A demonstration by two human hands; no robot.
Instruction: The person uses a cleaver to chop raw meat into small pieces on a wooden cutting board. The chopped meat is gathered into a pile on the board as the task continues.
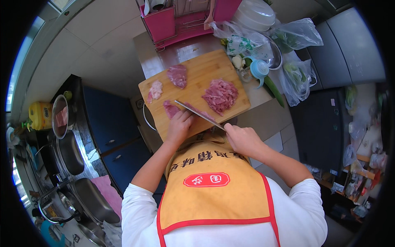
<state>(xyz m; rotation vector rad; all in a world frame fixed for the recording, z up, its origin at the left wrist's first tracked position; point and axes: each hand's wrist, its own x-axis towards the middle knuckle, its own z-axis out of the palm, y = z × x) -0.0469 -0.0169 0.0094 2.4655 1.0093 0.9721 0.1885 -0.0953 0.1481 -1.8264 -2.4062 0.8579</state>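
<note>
My right hand (pixel 245 139) grips the handle of a knife (pixel 200 115), whose blade points up and left across the wooden cutting board (pixel 197 72). Beside the blade, my left hand (pixel 180 126) presses on a piece of raw meat (pixel 170 108), its fingertips close to the knife. Thin strips of meat (pixel 208 116) lie along the blade's far side, partly hidden by it. A heap of cut meat strips (pixel 220 95) sits on the board's right. Farther back are a larger chunk of meat (pixel 177 76) and a pale, fatty piece (pixel 155 91).
Right of the board stand a baby bottle with a blue top (pixel 259 69), a cucumber (pixel 273 90) and plastic bags of vegetables (pixel 297 78). A pink utensil rack (pixel 159 24) is behind it. To the left, a sink (pixel 71 152) and a metal bowl (pixel 60 129) line the counter.
</note>
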